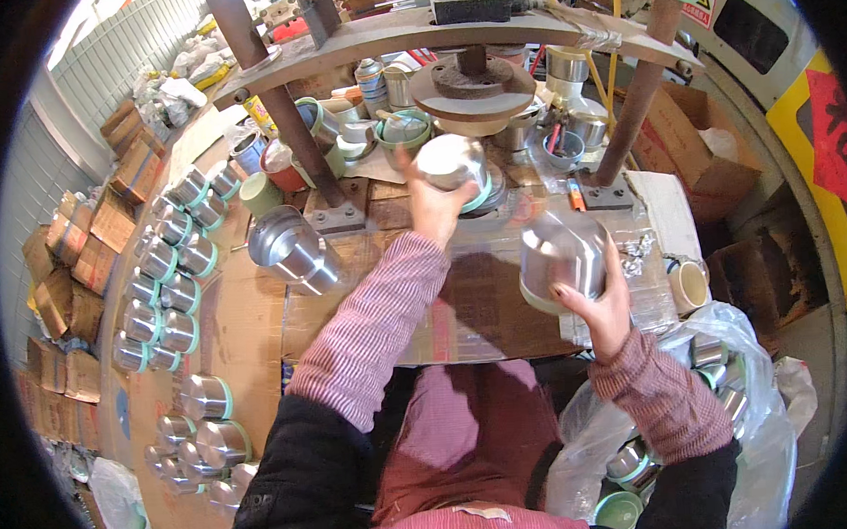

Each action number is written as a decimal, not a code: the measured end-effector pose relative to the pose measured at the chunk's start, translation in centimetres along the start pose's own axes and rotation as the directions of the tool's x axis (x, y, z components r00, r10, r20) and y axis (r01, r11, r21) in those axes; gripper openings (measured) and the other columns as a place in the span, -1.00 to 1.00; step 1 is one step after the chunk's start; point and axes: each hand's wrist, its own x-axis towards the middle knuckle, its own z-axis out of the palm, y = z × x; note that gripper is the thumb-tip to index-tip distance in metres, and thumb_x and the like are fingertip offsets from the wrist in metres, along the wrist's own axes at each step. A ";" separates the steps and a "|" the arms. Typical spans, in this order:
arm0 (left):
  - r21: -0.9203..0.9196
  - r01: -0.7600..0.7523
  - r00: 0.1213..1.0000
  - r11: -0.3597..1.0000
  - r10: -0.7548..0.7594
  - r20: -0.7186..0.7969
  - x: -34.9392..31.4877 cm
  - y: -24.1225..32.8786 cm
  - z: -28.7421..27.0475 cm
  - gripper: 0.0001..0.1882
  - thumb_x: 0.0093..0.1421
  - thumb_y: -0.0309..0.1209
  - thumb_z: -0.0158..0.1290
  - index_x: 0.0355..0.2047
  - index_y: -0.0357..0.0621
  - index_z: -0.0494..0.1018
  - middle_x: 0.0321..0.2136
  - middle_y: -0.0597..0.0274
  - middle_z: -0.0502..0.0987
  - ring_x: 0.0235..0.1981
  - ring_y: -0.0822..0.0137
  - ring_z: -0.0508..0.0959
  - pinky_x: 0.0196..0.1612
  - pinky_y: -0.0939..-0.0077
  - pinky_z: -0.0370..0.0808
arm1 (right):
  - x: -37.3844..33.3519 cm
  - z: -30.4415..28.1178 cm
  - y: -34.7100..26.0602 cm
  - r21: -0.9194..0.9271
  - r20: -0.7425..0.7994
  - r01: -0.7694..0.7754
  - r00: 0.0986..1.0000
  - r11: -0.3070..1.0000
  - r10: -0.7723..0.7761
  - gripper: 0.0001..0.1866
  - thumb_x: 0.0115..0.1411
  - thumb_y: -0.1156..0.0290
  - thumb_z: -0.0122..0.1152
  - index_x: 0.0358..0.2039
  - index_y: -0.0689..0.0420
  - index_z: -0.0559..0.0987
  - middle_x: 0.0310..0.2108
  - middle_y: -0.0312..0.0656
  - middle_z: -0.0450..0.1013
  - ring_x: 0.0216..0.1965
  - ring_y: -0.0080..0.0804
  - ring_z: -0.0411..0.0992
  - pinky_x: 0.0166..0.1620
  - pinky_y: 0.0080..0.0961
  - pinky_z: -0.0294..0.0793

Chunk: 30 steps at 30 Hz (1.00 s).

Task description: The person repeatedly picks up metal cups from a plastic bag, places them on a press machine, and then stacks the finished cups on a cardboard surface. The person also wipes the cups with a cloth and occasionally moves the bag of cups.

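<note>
My left hand (433, 205) is wrapped round the left side of a shiny steel cup with a mint-green rim (449, 161). That cup is upside down at the round base under the press, and whether it rests there or is slightly lifted I cannot tell. Above it hangs the press's round plate (473, 89). In my right hand (602, 306), another steel cup (563, 258) is gripped from its right side, over the front right of the cardboard-covered table (482, 304); it is blurred by motion. Nearest my left forearm stands a larger steel vessel (295, 251), tilted, apart from the hand.
Rows of steel cups (160, 295) with green rims line the left side. Two press posts (307, 142) (639, 104) rise left and right of the plate. A plastic bag of cups (732, 412) is by my right arm. Tubs and cans (403, 128) crowd behind the press.
</note>
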 end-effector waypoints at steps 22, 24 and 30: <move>-0.456 0.792 0.598 0.406 -0.365 0.714 -23.8 12.7 -2.8 -0.32 0.41 -0.12 0.05 0.35 -0.33 0.19 0.29 0.09 0.38 0.33 0.25 0.36 0.37 0.23 0.28 | -11.4 0.1 2.6 0.596 0.058 -0.200 0.977 0.777 0.207 -0.05 -0.02 0.23 0.58 0.30 0.26 0.25 0.15 -0.09 0.41 0.20 -0.19 0.41 0.25 -0.26 0.39; -0.499 0.780 0.623 0.377 -0.397 0.674 -24.5 13.2 -2.8 -0.37 0.39 -0.27 0.11 0.34 -0.32 0.21 0.26 0.08 0.41 0.29 0.25 0.40 0.36 0.26 0.31 | -11.9 0.4 2.6 0.588 0.122 -0.256 0.966 0.767 0.229 -0.02 -0.03 0.35 0.54 0.35 0.25 0.19 0.20 -0.08 0.36 0.21 -0.22 0.37 0.26 -0.27 0.37; -0.326 0.612 0.716 0.721 -0.330 0.615 -25.8 14.1 -4.7 -0.60 0.38 -0.44 0.09 0.17 -0.37 0.45 0.12 0.12 0.54 0.11 0.39 0.50 0.21 0.39 0.42 | -12.5 0.7 1.0 0.531 0.169 -0.204 0.977 0.823 0.132 0.26 -0.09 0.40 0.57 0.51 0.11 -0.07 0.33 -0.06 0.21 0.32 -0.16 0.26 0.34 -0.22 0.29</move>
